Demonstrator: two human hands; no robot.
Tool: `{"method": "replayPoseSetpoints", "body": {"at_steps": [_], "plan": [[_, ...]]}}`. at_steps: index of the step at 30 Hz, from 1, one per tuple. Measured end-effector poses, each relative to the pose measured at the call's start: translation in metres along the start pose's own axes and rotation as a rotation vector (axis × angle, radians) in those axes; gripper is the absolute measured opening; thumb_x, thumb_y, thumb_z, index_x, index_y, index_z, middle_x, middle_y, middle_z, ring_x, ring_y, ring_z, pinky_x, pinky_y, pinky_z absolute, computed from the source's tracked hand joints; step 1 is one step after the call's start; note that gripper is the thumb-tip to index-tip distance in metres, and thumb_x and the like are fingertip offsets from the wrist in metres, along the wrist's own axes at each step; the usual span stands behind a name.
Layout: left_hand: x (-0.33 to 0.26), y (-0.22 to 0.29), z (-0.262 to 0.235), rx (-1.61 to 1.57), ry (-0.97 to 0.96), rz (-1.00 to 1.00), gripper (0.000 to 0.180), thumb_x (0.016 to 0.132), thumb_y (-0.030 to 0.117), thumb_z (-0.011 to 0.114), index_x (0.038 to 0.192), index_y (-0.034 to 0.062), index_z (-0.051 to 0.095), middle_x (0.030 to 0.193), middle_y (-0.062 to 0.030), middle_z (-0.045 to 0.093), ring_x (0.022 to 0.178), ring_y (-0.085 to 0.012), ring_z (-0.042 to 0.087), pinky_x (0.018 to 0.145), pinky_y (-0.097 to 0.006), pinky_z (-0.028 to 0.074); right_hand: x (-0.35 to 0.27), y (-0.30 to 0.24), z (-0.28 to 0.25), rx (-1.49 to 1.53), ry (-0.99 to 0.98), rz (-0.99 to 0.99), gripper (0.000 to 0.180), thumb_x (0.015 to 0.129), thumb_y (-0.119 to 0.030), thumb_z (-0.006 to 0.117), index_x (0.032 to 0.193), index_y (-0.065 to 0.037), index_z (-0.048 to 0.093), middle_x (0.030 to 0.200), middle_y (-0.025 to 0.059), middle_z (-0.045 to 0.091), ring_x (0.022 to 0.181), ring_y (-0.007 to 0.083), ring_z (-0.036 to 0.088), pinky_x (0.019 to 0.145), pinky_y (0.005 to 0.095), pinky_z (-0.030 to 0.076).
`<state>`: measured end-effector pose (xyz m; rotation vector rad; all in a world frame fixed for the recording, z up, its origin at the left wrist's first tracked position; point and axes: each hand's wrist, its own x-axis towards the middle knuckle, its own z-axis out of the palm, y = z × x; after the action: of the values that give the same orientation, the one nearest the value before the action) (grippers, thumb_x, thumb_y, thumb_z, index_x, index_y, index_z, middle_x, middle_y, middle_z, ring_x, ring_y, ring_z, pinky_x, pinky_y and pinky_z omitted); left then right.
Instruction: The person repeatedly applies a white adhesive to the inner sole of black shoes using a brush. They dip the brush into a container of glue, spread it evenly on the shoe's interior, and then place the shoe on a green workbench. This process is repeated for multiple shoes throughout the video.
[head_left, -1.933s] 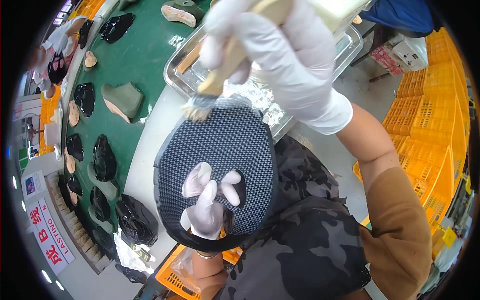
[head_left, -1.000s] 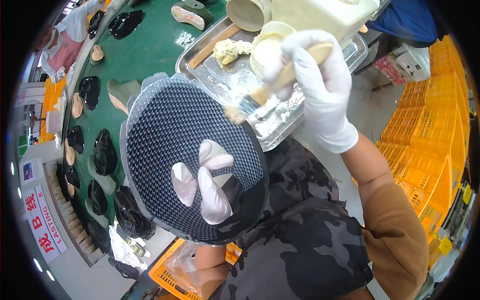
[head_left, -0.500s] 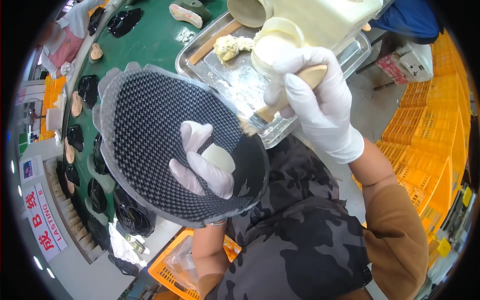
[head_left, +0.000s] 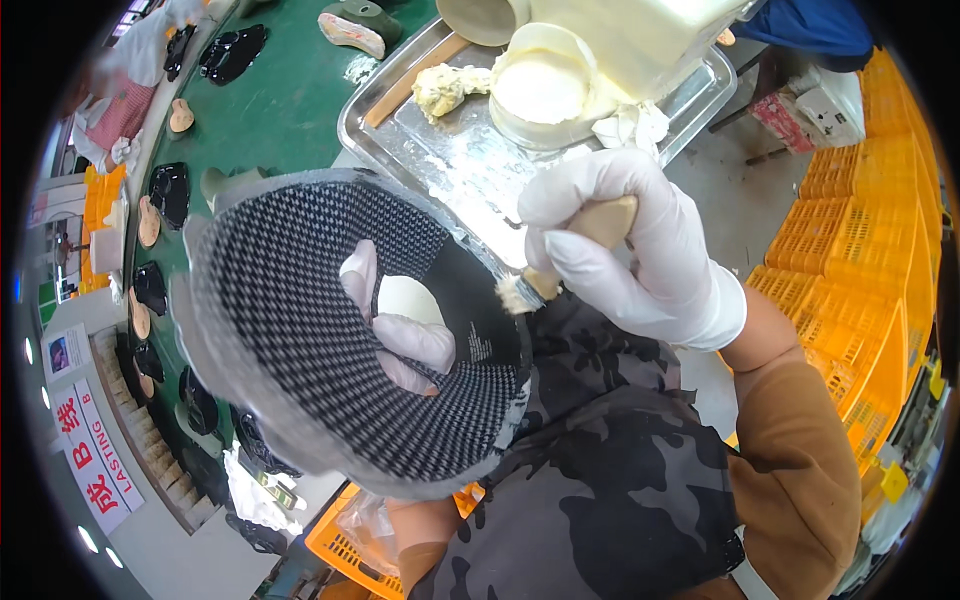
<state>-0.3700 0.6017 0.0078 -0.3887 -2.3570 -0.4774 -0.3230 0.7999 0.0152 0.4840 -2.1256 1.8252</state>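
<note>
Head view, looking down: the left hand (head_left: 395, 335) in a white glove grips a black mesh shoe upper (head_left: 300, 330) from inside, fingers curled through its opening — the upper is held up close, in front of the camouflage apron (head_left: 600, 500). The gloved right hand (head_left: 625, 245) is closed around a wooden-handled brush (head_left: 560, 265), bristles touching the upper's edge. Behind sits a metal tray (head_left: 460, 160) holding a round glue pot (head_left: 545, 85), beside a green conveyor belt (head_left: 280, 110).
</note>
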Motion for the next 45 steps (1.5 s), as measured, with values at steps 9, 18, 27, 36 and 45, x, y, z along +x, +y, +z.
{"method": "replayPoseSetpoints", "body": {"at_steps": [9, 18, 27, 36, 45], "plan": [[-0.017, 0.013, 0.021, -0.123, 0.354, 0.216, 0.025, 0.094, 0.005, 0.032, 0.106, -0.0155, 0.040, 0.090, -0.0235, 0.058, 0.073, -0.0268, 0.062, 0.064, -0.028, 0.057, 0.002, -0.007, -0.003, -0.070, 0.032, -0.087, 0.013, 0.086, -0.004, 0.059, 0.097, 0.000, 0.053, 0.084, 0.0089, 0.062, 0.076, 0.0137, 0.061, 0.067, 0.0264, 0.050], [-0.026, 0.000, 0.011, -0.145, 0.361, 0.229, 0.030, 0.091, 0.007, 0.035, 0.112, -0.0135, 0.040, 0.098, -0.0232, 0.056, 0.084, -0.0271, 0.059, 0.074, -0.030, 0.051, -0.003, -0.033, 0.000, 0.524, 0.164, 0.110, 0.030, 0.086, -0.018, 0.062, 0.103, -0.004, 0.042, 0.077, 0.0147, 0.062, 0.054, 0.0110, 0.056, 0.051, 0.0195, 0.048], [-0.026, -0.008, 0.018, -0.216, 0.267, 0.218, 0.036, 0.089, 0.009, 0.038, 0.119, -0.0116, 0.039, 0.107, -0.0230, 0.054, 0.095, -0.0273, 0.056, 0.084, -0.033, 0.045, -0.006, 0.010, -0.004, 0.182, 0.090, -0.013, 0.021, 0.091, -0.008, 0.053, 0.107, -0.001, 0.041, 0.090, 0.0111, 0.059, 0.070, 0.0100, 0.058, 0.061, 0.0206, 0.049], [-0.045, -0.020, 0.010, -0.508, -0.049, -0.052, 0.046, 0.089, 0.014, 0.045, 0.127, -0.0096, 0.037, 0.121, -0.0210, 0.051, 0.113, -0.0251, 0.049, 0.101, -0.035, 0.034, 0.022, 0.020, -0.012, 0.194, 0.370, -0.281, 0.025, 0.091, -0.012, 0.055, 0.108, -0.001, 0.041, 0.093, 0.0124, 0.059, 0.085, 0.0175, 0.061, 0.081, 0.0310, 0.051], [-0.031, -0.033, -0.019, -0.332, -0.341, 0.198, 0.040, 0.071, 0.005, 0.072, 0.110, 0.0116, 0.064, 0.107, -0.0167, 0.060, 0.092, -0.0320, 0.060, 0.078, -0.041, 0.050, 0.001, 0.036, -0.042, 0.168, 0.607, -0.045, 0.019, 0.094, -0.005, 0.045, 0.112, -0.004, 0.040, 0.101, 0.0150, 0.056, 0.085, 0.0187, 0.060, 0.072, 0.0290, 0.054]]}}
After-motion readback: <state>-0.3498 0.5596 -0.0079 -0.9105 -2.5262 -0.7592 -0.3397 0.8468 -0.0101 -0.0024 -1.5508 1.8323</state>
